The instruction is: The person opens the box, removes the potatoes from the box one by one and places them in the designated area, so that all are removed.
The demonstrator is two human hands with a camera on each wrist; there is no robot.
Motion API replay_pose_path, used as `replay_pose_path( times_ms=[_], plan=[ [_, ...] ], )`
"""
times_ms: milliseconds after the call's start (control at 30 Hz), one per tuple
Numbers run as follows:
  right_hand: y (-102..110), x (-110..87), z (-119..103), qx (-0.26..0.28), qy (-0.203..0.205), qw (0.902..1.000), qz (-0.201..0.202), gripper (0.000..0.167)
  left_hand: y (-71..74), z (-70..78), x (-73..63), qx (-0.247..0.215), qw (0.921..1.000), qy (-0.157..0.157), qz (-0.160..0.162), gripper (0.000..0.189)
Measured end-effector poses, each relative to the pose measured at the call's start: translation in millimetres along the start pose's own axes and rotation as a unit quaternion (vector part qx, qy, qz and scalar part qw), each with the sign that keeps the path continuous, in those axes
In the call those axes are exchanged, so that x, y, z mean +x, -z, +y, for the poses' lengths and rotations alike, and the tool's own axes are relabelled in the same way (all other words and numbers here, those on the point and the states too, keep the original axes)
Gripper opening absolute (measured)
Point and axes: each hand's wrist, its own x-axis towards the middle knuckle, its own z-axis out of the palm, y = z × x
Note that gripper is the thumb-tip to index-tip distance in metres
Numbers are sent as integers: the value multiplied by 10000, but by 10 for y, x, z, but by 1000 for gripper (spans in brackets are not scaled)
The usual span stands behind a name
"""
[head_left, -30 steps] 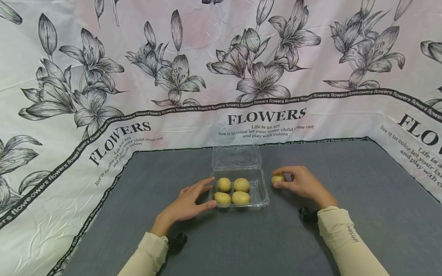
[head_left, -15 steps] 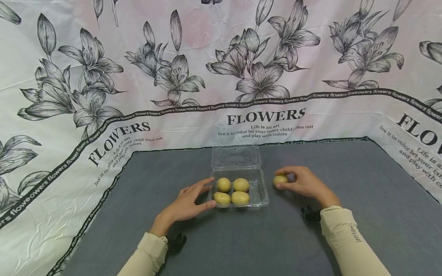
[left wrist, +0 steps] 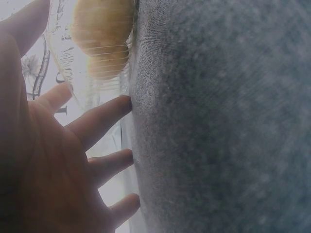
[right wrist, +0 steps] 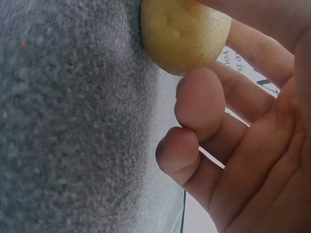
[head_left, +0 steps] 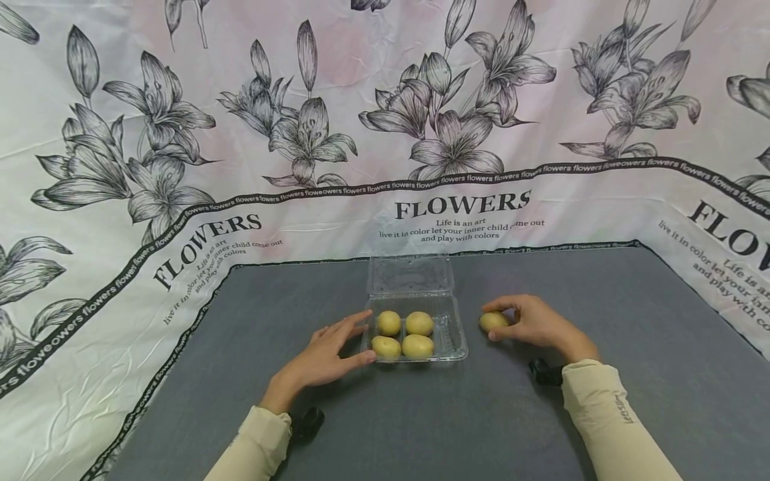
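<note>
Several yellow potatoes (head_left: 418, 347) sit in two rows in a clear plastic clamshell box (head_left: 448, 355), whose lid (head_left: 410, 275) stands raised at the back. My left hand (head_left: 325, 351) is spread at the box's left side, its thumb and a fingertip at the rim. In the left wrist view its fingers (left wrist: 99, 121) are extended, and potatoes show through the ribbed wall. To the right of the box, my right hand (head_left: 535, 322) holds a single potato (head_left: 492, 322) between thumb and fingers. The right wrist view shows that potato (right wrist: 182, 36) low against the grey cloth.
A grey cloth (head_left: 421, 421) covers the table. Behind and at both sides hangs a white curtain (head_left: 337, 227) printed with flowers and lettering. Dark wrist-worn devices (head_left: 308, 424) sit below both hands.
My right hand has shifted slightly right and nearer with the potato, widening the gap to the box. The left hand and the box have stayed put.
</note>
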Motion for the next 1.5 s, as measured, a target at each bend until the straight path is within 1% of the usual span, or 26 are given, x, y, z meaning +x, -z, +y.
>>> replay_pose_path(
  times_ms=[233,367,633,867,1033,1200,1400,1500],
  plan=[
    [-2,-12,-21,52,44,10000,-53,48,-10,-11,1,-5,10000,4,-9,81],
    [4,-16,-23,80,72,9999,7,49,-12,-19,3,34,10000,29,-18,82],
    [31,-11,-50,60,175,9991,371,51,-7,-18,7,75,10000,16,-9,82],
    [32,-10,-148,91,155,9981,589,50,-3,-11,2,55,10000,-15,4,81],
    [24,-2,-239,53,295,9970,711,48,-1,1,-1,44,10000,-25,0,81],
    [6,17,-323,140,448,9959,770,44,1,12,-5,34,10000,-21,-10,81],
    [-41,59,-414,273,685,9946,728,43,2,3,-6,65,10000,-16,1,81],
    [-88,84,-450,253,826,9939,679,42,1,0,-6,71,10000,-8,8,81]
  ],
)
